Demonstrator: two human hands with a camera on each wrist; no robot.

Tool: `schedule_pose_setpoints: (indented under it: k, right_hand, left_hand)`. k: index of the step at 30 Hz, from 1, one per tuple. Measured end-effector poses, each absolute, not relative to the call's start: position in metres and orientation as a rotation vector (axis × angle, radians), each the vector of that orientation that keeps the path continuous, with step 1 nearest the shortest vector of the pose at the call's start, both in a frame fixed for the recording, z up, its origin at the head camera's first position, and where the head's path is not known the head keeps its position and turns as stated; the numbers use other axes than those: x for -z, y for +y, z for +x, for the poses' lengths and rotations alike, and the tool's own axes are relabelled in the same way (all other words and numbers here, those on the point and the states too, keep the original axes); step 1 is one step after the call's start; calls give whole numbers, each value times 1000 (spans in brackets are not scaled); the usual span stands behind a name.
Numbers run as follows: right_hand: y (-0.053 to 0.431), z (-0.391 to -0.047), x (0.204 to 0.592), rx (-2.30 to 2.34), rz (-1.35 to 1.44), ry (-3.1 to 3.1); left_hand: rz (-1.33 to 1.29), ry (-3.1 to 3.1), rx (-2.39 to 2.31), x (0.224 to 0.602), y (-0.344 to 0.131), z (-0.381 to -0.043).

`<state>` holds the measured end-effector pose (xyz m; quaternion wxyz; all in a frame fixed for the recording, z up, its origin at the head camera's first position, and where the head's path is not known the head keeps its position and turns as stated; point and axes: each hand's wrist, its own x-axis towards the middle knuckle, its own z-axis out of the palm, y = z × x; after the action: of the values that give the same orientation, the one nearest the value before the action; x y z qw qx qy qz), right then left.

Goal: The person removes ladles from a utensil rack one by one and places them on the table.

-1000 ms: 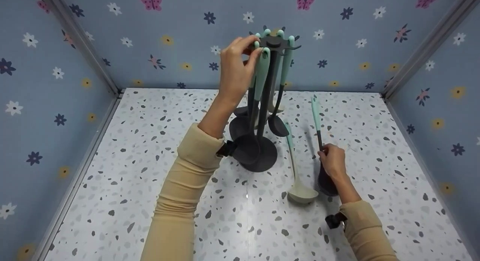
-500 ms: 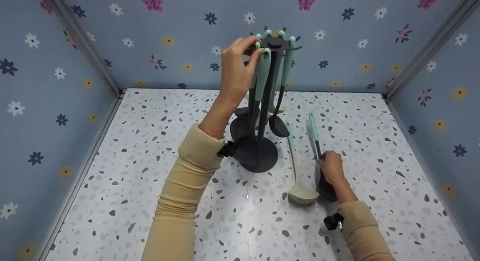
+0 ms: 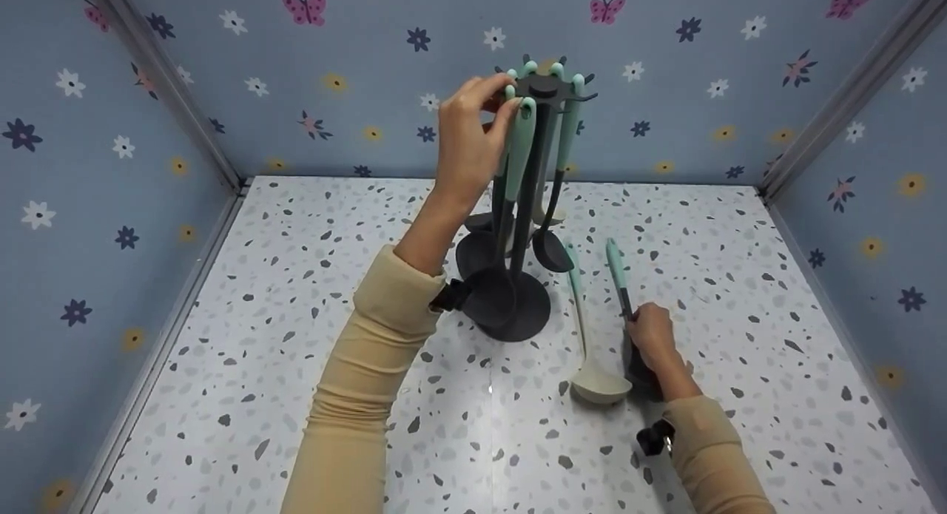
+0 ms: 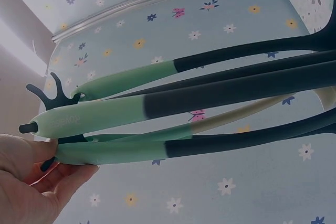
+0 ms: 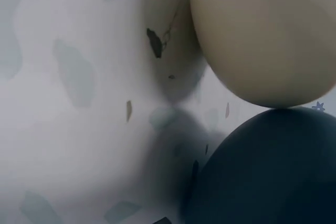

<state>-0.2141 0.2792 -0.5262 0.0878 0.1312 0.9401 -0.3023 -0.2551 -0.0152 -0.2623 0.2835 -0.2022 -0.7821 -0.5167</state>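
Note:
A dark utensil stand [image 3: 544, 299] stands upright, hung round with several green-handled kitchen utensils. My left hand [image 3: 467, 140] is at its top, pinching the end of a green utensil handle [image 4: 113, 152] by a hook. On the tabletop at right, my right hand [image 3: 652, 335] grips the dark neck of a dark spoon [image 3: 615, 262] with a green handle. Its head [image 5: 273, 177] is mostly behind the hand in the head view. Beside it lies a cream ladle [image 3: 601, 383], bowl towards me. In the right wrist view the two rounded heads touch or nearly touch.
The speckled white tabletop [image 3: 259, 336] is bounded by flowered blue panels [image 3: 385, 78] at the back and both sides. A hanging dark ladle [image 3: 552, 252] juts out on the stand's right, near the cream ladle's handle.
My right hand has brought the dark spoon lower and slightly left, its handle end coming down towards the tabletop beside the cream ladle. The left hand keeps its place at the stand.

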Motion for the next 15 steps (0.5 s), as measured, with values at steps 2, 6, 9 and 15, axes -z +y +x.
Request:
schedule_pose_setpoints:
  k: [2,6,9,15]
  right_hand:
    - [279,-213,526,881,390,2798]
    - [280,-212,527,875,374,2812]
    - [281,-212,529,878,371,2824]
    - [281,-212,529,875,395,2815]
  left_hand:
    - [-542,-2091,1383,262,-15,-255]
    - [-537,-2085,1374,263,-15,-255]
    - [-536,-2085,1365,263,-15,-255]
    - [-538,-2090,1359,263,-15,-256]
